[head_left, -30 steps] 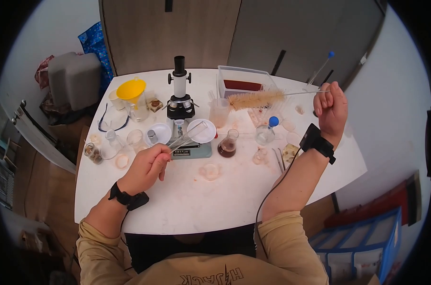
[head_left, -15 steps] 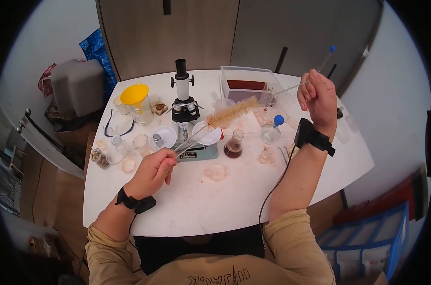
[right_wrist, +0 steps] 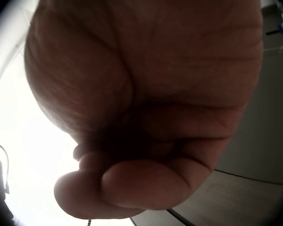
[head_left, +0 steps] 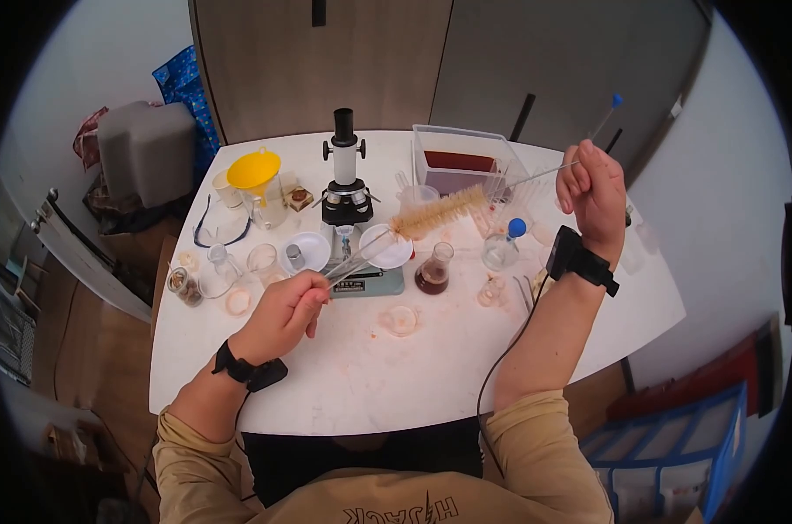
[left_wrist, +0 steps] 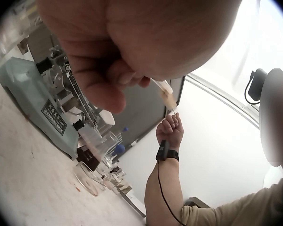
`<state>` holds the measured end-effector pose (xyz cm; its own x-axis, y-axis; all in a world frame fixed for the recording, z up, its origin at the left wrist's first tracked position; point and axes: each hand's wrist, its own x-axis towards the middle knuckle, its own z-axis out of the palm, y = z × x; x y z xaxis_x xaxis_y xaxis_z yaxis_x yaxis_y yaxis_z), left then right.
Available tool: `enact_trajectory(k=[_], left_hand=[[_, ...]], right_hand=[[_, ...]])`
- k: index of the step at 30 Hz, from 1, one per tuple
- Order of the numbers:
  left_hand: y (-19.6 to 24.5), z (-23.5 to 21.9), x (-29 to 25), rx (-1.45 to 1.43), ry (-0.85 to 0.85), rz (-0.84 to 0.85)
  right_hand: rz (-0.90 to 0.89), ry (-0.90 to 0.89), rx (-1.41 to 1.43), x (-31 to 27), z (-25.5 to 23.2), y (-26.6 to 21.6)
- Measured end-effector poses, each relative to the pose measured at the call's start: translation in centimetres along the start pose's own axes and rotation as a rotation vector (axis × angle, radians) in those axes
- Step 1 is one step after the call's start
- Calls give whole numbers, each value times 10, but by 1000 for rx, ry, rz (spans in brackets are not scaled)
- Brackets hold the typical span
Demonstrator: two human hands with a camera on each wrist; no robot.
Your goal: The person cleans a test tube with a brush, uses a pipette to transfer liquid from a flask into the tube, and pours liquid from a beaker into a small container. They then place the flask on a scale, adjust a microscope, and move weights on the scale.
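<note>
My left hand (head_left: 280, 316) grips the lower end of a clear glass test tube (head_left: 358, 259), which slants up to the right over the balance. With its fingers curled, my right hand (head_left: 598, 190) holds the thin wire handle of a tan bristle test tube brush (head_left: 439, 212). The brush slopes down to the left, and its tip is right at the tube's mouth. In the left wrist view the brush (left_wrist: 168, 100) appears small beyond the left hand (left_wrist: 132, 42). The right wrist view shows mostly curled right fingers (right_wrist: 146, 183); the wire is hidden there.
A microscope (head_left: 345, 175) stands behind the balance (head_left: 370, 281). Right of it are a flask of dark liquid (head_left: 432, 271), a blue-capped bottle (head_left: 501, 251) and a clear bin (head_left: 466, 144). A yellow funnel (head_left: 253, 171), goggles (head_left: 217, 231) and several glass vessels stand left.
The brush has swung down and left with my right hand, from level and apart to slanting with its tip at the test tube's mouth. The left hand keeps hold of the tube.
</note>
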<state>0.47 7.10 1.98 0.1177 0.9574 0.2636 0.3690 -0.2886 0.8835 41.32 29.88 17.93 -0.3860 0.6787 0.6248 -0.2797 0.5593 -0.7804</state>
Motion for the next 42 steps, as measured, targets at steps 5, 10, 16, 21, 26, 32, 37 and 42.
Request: enact_trajectory(k=[5, 10, 16, 21, 26, 32, 37, 42], left_hand=[[0, 1, 1, 5, 16, -2], [2, 0, 0, 11, 5, -6], [7, -1, 0, 18, -27, -31], [9, -1, 0, 28, -24, -27], [13, -1, 0, 47, -38, -28], [16, 2, -1, 54, -90, -44], [12, 1, -1, 53, -72, -39], [12, 2, -1, 34, -78, -49]], right_hand=[[-40, 57, 9, -2, -6, 0], [-21, 21, 17, -2, -7, 1], [-17, -1, 1, 1, 2, 2], [-12, -16, 3, 2, 4, 2], [30, -44, 10, 3, 6, 3], [116, -108, 5, 7, 31, 6], [150, -205, -40, 9, 50, 8], [208, -305, -81, 11, 67, 8]])
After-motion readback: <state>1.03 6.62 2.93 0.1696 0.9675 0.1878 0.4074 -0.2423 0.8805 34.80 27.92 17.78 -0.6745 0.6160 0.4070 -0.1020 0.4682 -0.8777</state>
